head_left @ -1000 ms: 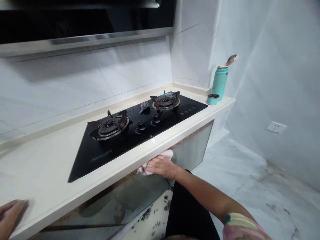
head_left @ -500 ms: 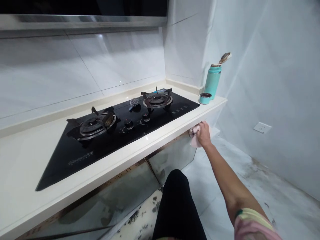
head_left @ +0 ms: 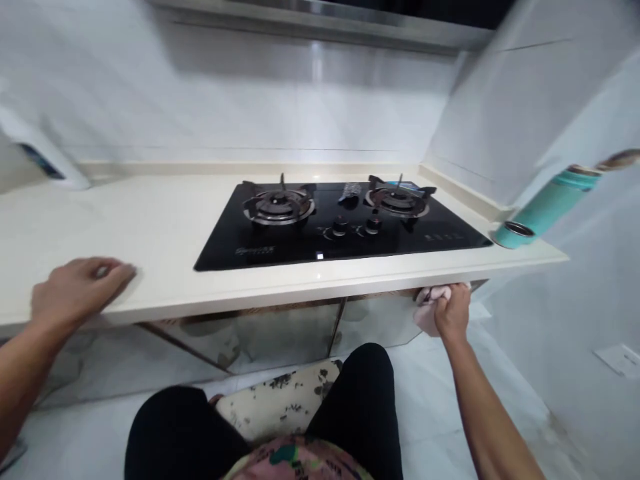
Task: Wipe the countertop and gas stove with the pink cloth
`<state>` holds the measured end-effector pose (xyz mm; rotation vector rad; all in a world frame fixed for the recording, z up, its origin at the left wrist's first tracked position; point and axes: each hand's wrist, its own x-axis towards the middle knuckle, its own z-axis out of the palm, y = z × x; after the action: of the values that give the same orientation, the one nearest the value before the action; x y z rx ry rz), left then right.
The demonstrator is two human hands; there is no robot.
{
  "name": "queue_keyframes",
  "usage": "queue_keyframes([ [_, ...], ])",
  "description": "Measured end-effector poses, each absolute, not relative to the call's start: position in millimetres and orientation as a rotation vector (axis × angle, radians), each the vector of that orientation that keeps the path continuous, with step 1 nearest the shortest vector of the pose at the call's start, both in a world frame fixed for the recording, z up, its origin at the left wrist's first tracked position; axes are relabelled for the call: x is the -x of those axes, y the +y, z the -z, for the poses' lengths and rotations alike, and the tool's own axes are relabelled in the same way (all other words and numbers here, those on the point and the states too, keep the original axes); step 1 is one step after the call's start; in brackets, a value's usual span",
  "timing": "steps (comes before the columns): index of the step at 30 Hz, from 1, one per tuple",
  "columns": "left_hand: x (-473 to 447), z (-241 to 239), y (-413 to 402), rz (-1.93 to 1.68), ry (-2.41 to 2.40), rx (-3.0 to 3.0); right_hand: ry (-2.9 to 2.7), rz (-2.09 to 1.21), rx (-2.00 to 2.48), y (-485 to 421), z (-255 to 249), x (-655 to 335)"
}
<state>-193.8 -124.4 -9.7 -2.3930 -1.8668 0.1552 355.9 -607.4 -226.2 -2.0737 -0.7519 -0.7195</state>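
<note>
Pink cloth fills the clenched right hand, left hand half-curled on countertop, stove lettering too blurred to read.

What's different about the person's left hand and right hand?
The left hand seems to rest on top of the counter, while the right hand is below the counter's front edge. The left hand shows nothing in its loosely curled fingers; the right hand grips a pale pink cloth. Both wear no gloves.
</note>
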Motion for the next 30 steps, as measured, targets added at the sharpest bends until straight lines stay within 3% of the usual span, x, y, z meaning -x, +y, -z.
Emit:
queue_keyframes([
  [4,195.4,16.9,-130.1,0.277,-1.968,2.375,-0.966,0.716,1.965,-555.1,241.7,-272.6],
  [16,192.2,36.8,-147.7,0.757,-1.828,2.547,-1.5,0.786,1.647,-417.4,233.4,-85.8],
  [30,192.1,49.5,-150.8,0.919,-1.716,2.618,-2.2,0.395,1.533,-267.2,241.2,58.8],
])
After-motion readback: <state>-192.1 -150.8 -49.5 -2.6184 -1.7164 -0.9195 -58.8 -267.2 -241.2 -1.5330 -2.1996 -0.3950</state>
